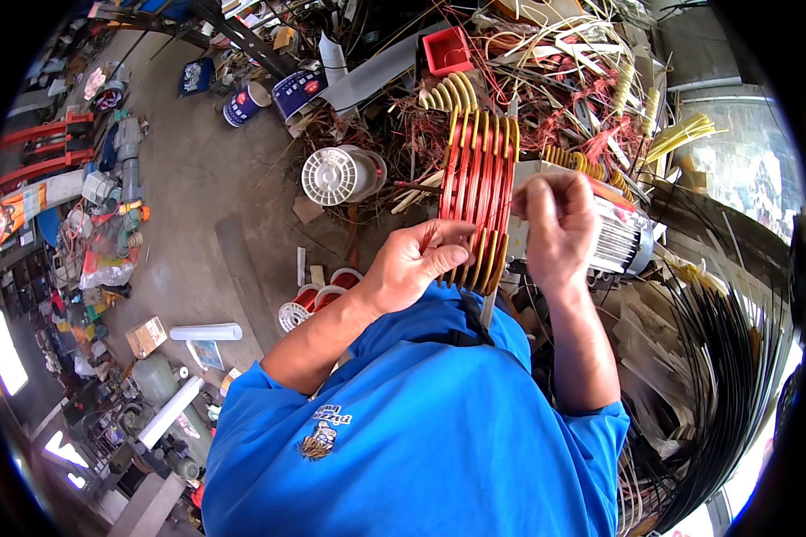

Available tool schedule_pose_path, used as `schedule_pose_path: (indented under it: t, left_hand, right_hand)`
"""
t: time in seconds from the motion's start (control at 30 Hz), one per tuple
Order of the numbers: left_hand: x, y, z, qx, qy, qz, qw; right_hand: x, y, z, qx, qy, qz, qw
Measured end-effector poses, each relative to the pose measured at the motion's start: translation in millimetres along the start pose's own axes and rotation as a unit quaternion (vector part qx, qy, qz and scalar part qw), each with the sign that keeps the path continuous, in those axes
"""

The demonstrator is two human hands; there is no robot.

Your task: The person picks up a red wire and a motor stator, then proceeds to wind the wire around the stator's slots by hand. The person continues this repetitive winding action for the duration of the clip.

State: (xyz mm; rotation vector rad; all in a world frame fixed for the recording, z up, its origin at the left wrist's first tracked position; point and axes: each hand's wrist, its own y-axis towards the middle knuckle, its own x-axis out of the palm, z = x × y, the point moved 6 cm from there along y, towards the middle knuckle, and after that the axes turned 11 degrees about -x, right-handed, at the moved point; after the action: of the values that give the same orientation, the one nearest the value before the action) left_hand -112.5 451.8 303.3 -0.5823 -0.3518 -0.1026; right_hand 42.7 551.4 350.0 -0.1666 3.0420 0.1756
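Observation:
In front of me stands a coil winding former [491, 277] with yellowish-brown ridged ends, and bundles of red enamelled wire [477, 183] run lengthwise across it. My left hand [416, 261] is at the former's near left side, thumb and fingers curled against the red strands there. Just off the former's right side, my right hand [560, 224] is raised, its fingers closed in a pinch. Whatever lies between those fingertips is hidden or too thin to make out. A flat metal bar [489, 318] sticks out at the former's near end.
Behind the former, a red plastic tray [447, 50] rests near a heap of scrap wire [564, 80]. A grey finned motor housing [622, 237] lies to the right, with black rods [725, 385] nearer me. White spools [330, 175] stand on the left, and a blue bucket [246, 104] beyond.

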Motion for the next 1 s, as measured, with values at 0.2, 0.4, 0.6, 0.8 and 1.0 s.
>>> schedule_pose_path:
  t: [0.2,0.4,0.6,0.8,1.0]
  left_hand:
    - [-1.5,-1.2,14.3,0.043,0.212,0.088,0.972]
    - [-8.2,11.9,5.8,-0.022,0.051,0.107,0.993]
    - [-8.4,14.8,-0.3,-0.099,-0.056,0.064,0.992]
    - [-27.2,14.2,7.4,-0.070,-0.083,0.119,0.987]
    - [-29.4,10.6,1.3,-0.071,-0.090,0.116,0.987]
  right_hand:
    - [2.5,-24.0,-13.2,-0.112,-0.093,-0.064,0.987]
    - [25.3,-53.7,-39.5,-0.287,-0.120,-0.212,0.926]
    - [7.7,-45.2,-21.3,-0.306,-0.172,-0.163,0.922]
    - [3.5,-42.0,0.6,-0.324,-0.227,-0.229,0.890]
    - [11.1,-38.0,3.2,-0.338,-0.253,-0.264,0.867]
